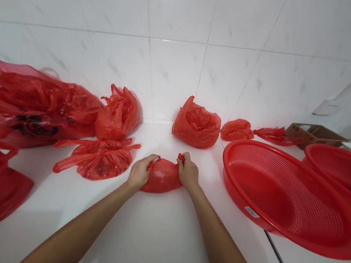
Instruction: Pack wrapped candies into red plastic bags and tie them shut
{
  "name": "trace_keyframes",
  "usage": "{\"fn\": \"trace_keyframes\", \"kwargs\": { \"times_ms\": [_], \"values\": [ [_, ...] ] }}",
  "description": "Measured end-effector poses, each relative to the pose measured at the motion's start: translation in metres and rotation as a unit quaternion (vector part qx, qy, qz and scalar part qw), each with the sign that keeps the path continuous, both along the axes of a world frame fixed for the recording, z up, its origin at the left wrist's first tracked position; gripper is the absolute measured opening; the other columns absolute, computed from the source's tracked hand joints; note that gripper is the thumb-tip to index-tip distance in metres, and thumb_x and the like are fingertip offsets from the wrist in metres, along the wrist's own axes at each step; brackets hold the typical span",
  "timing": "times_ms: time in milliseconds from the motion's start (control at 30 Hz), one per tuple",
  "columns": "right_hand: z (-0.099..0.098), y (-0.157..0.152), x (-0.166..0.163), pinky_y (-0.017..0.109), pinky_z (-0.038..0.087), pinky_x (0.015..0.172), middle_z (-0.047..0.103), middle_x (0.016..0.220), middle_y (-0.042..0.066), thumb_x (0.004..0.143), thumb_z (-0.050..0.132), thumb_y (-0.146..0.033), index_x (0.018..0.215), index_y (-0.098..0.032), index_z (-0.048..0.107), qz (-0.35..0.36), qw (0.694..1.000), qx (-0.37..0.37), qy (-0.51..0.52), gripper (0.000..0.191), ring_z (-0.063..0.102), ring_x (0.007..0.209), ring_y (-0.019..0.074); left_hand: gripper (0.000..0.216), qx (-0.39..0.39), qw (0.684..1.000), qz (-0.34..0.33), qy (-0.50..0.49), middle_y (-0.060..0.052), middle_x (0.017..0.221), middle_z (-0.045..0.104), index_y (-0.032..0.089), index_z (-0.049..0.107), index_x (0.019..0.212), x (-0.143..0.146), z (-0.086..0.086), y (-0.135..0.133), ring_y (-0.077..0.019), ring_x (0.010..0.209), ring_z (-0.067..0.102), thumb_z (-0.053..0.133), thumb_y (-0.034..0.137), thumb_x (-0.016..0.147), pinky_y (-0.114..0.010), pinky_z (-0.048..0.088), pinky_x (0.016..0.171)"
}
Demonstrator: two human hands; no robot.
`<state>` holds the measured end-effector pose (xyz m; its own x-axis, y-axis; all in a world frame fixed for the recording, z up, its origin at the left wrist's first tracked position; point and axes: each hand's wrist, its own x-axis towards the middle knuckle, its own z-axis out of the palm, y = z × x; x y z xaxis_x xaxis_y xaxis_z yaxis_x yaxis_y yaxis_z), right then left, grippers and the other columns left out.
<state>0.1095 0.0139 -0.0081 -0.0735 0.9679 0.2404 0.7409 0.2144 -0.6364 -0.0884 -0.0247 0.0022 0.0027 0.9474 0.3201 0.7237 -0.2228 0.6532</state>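
A small filled red plastic bag [163, 177] sits on the white table in front of me, its contents hidden. My left hand [140, 171] is closed on the bag's left end, with a bit of twisted plastic showing at the fingertips. On the other side, my right hand [188, 172] grips the bag's right end, and a bunched red tip sticks up between thumb and fingers. The plastic looks taut between both hands. Left of my left hand lies another red bag [103, 161] with its handles spread. A fuller, upright red bag [197, 123] stands behind my hands.
Large red bags [36, 109] crowd the left side, one with a black print. A red perforated basket [261, 190] takes up the right, beside a second red basket [335, 170]. Near the tiled wall stand a cardboard box [315, 135] and a small red bag [237, 130].
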Motion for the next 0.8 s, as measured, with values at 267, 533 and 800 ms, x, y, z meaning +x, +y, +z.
{"fn": "trace_keyframes", "kwargs": {
  "times_ms": [267, 533, 800],
  "values": [
    [-0.021, 0.008, 0.015, 0.024, 0.024, 0.055, 0.062, 0.075, -0.001, 0.096, 0.034, -0.032, 0.098, -0.024, 0.046, -0.042, 0.997, -0.035, -0.057, 0.014, 0.053, 0.062, 0.0154, 0.042, -0.08, 0.994, -0.005, 0.077, 0.002, 0.118, 0.071, 0.034, 0.066, 0.121, -0.007, -0.015, 0.012, -0.0227, 0.106, 0.066, 0.046, 0.022, 0.086, -0.031, 0.049, 0.086],
    [-0.034, 0.012, 0.008, 0.027, 0.022, 0.058, 0.065, 0.087, 0.003, 0.094, 0.04, -0.028, 0.099, -0.023, 0.05, -0.057, 0.992, -0.047, -0.1, 0.013, 0.055, 0.069, 0.0174, 0.055, -0.121, 0.983, 0.024, 0.134, -0.003, 0.113, 0.073, 0.037, 0.068, 0.118, -0.006, -0.022, 0.027, -0.0298, 0.104, 0.063, 0.046, 0.009, 0.075, -0.04, 0.046, 0.083],
    [-0.036, 0.013, 0.013, 0.027, 0.028, 0.061, 0.064, 0.084, 0.002, 0.09, 0.047, -0.032, 0.093, -0.023, 0.055, -0.088, 0.995, -0.042, 0.021, 0.013, 0.054, 0.07, 0.0171, 0.033, -0.133, 0.99, -0.015, 0.033, -0.004, 0.106, 0.072, 0.03, 0.072, 0.109, -0.013, -0.02, 0.027, -0.0272, 0.103, 0.061, 0.048, 0.033, 0.085, -0.038, 0.043, 0.09]
  ]
}}
